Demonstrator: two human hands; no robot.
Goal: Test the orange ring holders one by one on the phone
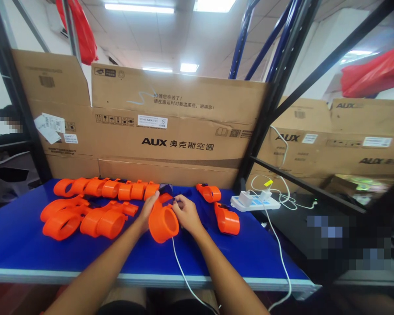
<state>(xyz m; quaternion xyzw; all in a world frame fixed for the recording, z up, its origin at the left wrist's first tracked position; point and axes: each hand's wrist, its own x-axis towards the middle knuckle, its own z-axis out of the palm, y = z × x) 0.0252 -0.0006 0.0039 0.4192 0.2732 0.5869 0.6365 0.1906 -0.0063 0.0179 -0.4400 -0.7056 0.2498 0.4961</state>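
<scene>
left hand (148,209) grip + right hand (186,213) grip: both grasping orange ring part (162,222) | cardboard box (170,127): "AUX"

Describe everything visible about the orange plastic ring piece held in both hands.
The orange plastic ring piece is a wide, smooth, matte hoop with its open mouth tilted toward the camera. A dark part sits at its top rear. It is held just above the blue table top, near the middle. The left hand grips its left side; the right hand holds its upper right, fingers at the dark part. A white cable runs beneath.
</scene>
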